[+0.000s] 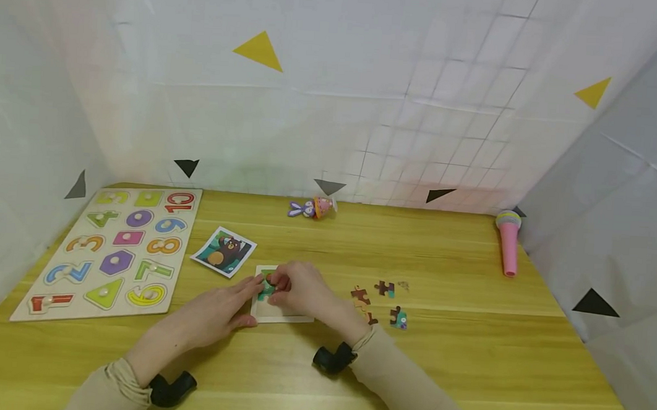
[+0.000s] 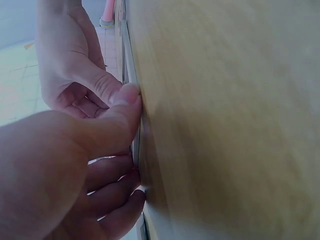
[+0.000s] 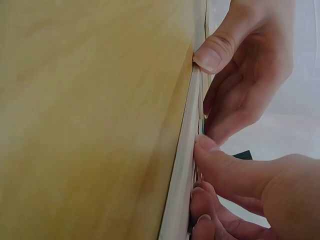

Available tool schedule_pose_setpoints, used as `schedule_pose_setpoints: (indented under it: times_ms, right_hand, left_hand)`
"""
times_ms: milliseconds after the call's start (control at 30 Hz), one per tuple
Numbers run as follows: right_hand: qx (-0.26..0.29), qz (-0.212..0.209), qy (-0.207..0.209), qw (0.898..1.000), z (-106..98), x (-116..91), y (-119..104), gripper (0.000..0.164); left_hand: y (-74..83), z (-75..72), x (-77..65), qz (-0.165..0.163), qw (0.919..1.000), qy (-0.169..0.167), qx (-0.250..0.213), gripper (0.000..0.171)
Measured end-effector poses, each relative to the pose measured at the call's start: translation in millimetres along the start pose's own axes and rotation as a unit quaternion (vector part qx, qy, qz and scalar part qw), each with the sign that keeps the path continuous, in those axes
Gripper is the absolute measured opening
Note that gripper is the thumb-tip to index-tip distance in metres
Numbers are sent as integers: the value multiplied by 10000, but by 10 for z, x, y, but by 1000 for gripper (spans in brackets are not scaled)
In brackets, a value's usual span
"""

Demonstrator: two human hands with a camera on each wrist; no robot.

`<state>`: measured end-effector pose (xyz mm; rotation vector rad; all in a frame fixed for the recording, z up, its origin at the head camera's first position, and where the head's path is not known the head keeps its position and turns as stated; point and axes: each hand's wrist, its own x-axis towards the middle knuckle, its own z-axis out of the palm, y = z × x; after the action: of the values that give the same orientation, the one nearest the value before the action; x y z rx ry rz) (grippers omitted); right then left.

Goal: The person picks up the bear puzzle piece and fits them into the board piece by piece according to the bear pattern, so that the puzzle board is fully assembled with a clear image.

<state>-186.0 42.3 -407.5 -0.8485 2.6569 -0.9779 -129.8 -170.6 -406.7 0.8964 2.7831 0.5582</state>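
Observation:
A small wooden puzzle tray lies on the table in the head view, with teal puzzle pieces in its left part. My left hand rests along the tray's left side, its fingers extended over the upper left and the thumb at the near left corner. Above the tray, my right hand has curled fingers and pinches a small puzzle piece, mostly covered by the fingertips. Both wrist views look along the tray's edge, where the thumbs touch it. Loose jigsaw pieces lie right of the right hand.
A bear picture card lies behind the left hand. The number and shape board takes up the left side. A purple rabbit toy is near the back wall, and a pink toy microphone lies at the far right.

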Motion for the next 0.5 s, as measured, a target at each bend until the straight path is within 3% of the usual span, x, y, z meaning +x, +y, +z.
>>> schedule_pose_setpoints:
  times_ms: [333,500]
  right_hand:
    - [-298,20,150,9994,8,-11,-11,15]
    - [-588,-268,179,9977,-1,-17,-5,9]
  left_hand:
    - [33,-14,-7,54,9998,-45,198,61]
    - [51,-11,-3,65,9992,-97,382,61]
